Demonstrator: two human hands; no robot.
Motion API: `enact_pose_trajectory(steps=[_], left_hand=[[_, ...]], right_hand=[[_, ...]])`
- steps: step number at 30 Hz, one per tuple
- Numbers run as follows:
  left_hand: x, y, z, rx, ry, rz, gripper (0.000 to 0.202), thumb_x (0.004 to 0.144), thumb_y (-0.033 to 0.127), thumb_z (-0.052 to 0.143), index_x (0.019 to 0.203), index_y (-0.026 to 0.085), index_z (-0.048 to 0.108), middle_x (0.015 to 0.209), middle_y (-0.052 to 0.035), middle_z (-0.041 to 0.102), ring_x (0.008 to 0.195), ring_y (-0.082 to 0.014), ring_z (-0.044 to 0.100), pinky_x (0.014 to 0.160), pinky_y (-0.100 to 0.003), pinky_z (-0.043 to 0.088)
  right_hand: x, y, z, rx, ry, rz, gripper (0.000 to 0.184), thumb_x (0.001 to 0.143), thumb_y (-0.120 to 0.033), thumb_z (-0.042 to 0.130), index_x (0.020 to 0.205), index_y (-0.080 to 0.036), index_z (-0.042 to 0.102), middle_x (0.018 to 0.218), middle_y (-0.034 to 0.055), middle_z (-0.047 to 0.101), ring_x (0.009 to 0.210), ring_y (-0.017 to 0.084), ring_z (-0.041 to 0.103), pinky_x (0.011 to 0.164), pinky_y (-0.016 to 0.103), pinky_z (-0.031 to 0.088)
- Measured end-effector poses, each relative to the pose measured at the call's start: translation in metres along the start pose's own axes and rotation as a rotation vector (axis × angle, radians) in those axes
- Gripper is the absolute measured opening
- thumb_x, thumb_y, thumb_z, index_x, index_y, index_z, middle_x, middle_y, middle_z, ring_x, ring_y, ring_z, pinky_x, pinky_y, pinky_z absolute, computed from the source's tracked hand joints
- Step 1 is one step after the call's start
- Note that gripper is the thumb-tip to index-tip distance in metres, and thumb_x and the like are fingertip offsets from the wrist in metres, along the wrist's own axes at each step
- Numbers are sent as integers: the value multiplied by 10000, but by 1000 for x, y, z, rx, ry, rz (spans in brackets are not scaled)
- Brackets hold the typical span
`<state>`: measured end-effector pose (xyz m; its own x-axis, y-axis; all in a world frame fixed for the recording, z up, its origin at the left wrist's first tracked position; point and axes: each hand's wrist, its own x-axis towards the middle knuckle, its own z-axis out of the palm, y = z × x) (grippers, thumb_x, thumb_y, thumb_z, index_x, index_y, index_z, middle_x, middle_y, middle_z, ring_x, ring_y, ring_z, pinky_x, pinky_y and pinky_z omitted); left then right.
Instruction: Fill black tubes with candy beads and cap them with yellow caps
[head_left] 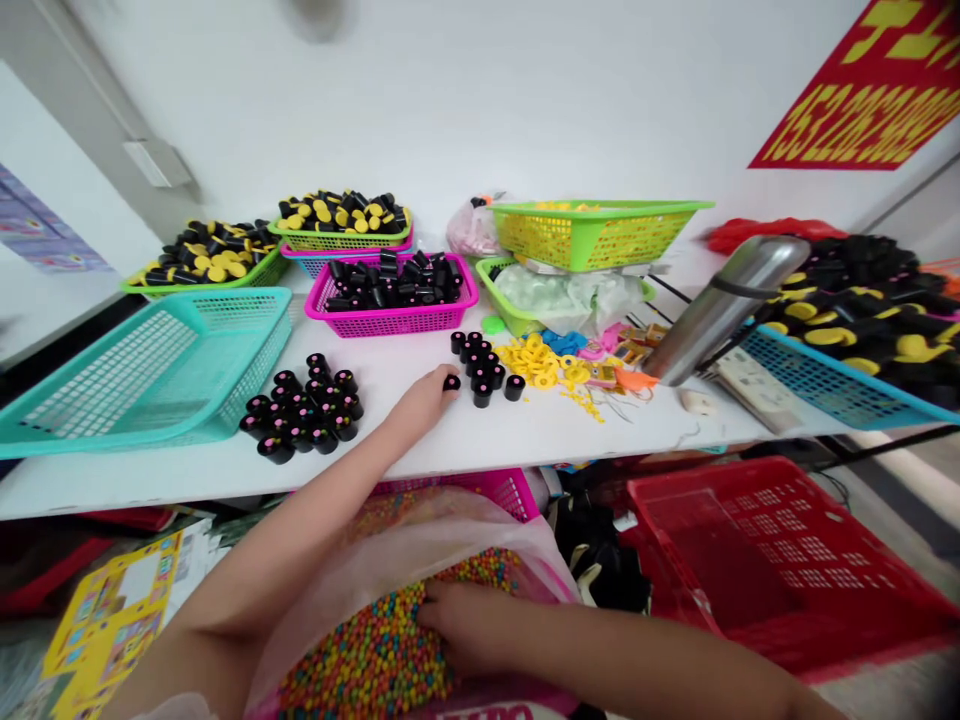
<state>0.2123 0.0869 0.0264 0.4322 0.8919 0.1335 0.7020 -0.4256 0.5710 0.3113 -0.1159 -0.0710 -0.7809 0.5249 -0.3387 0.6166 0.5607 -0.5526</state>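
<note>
My left hand [429, 398] is closed around a small black cup [451, 383] just above the white table [420, 440]. To its right stands a group of similar black cups with pink dots inside [482, 372]; a larger group of black cups [304, 408] stands to its left. Below the table edge, my right hand [463, 622] is sunk into many small coloured beads [375, 650] in an open plastic bag [322, 570]. Its fingertips are buried among the beads, so what they hold is hidden.
An empty turquoise basket [217, 400] sits at the left. Behind the cups is a magenta basket [390, 322] of black pieces. Yellow rings [536, 360] and a steel thermos [720, 310] lie to the right. A red crate [780, 570] stands below, right.
</note>
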Motion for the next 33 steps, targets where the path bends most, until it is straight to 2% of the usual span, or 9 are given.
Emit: enact_pose_trajectory(steps=[3, 6, 8, 11, 14, 17, 22, 28, 33], left_hand=[[-50, 13, -26, -97, -67, 45, 477, 858, 250, 623, 1310, 187, 488, 1209, -97, 658, 1075, -207, 638, 950, -342, 489], [-122, 25, -51, -254, -243, 40, 353, 806, 323, 692, 1142, 233, 629, 1146, -31, 688, 983, -175, 664, 895, -298, 511], [-169, 29, -57, -256, -368, -11, 274, 781, 310, 718, 1043, 243, 674, 1054, -3, 715, 954, -173, 665, 875, -292, 507], [-223, 24, -46, -209, -511, -106, 279, 749, 267, 742, 1021, 253, 686, 1019, 8, 726, 961, -191, 654, 886, -314, 489], [-257, 10, -20, -211, -524, -236, 308, 753, 223, 723, 1056, 251, 683, 1058, -8, 718, 968, -202, 649, 885, -324, 484], [-273, -1, -1, -255, -441, -326, 326, 749, 231, 729, 1071, 244, 682, 1087, -24, 711, 1006, -205, 639, 908, -315, 473], [-284, -5, 7, -324, -356, -343, 332, 732, 291, 754, 1051, 234, 683, 1035, -19, 717, 945, -200, 645, 863, -299, 479], [-287, -5, 10, -424, -283, -291, 324, 739, 278, 746, 1053, 239, 676, 1027, -1, 719, 939, -191, 644, 867, -291, 471], [-288, -4, 10, -444, -262, -285, 317, 743, 286, 741, 1049, 243, 673, 1028, -3, 724, 952, -202, 647, 864, -302, 481]], right_hand=[[-2, 1, 0, 34, -6, 16, 293, 700, -164, 611, 989, -151, 658, 1011, 95, 678, 773, 201, 635, 610, 257, 454], [-5, 4, 0, 163, 3, 47, 311, 674, -96, 601, 971, -162, 664, 894, 51, 703, 748, 189, 632, 613, 243, 444], [-7, 4, -2, 272, 19, 69, 345, 696, -64, 573, 1010, -170, 669, 914, 44, 716, 795, 191, 642, 667, 251, 461], [-8, 1, -6, 412, 29, 74, 373, 723, -67, 584, 1068, -173, 677, 1003, 56, 722, 886, 206, 652, 765, 280, 483], [-11, -7, -15, 514, 24, 75, 340, 744, -75, 594, 1057, -169, 689, 998, 51, 728, 873, 191, 659, 780, 277, 497], [-16, -19, -25, 534, 98, 40, 325, 774, -51, 559, 1038, -184, 694, 967, 32, 729, 871, 170, 656, 816, 276, 497], [-24, -41, -32, 351, 287, -92, 420, 825, -10, 464, 1136, -214, 658, 1118, 55, 647, 1054, 175, 582, 955, 321, 452], [-23, -61, -28, -59, 282, -240, 277, 961, -182, 447, 1187, -158, 607, 1179, 113, 553, 1128, 242, 482, 973, 417, 448], [-22, -70, -34, -230, 335, -318, 260, 980, -204, 416, 1103, -110, 626, 1048, 124, 581, 1055, 244, 489, 948, 417, 480]])
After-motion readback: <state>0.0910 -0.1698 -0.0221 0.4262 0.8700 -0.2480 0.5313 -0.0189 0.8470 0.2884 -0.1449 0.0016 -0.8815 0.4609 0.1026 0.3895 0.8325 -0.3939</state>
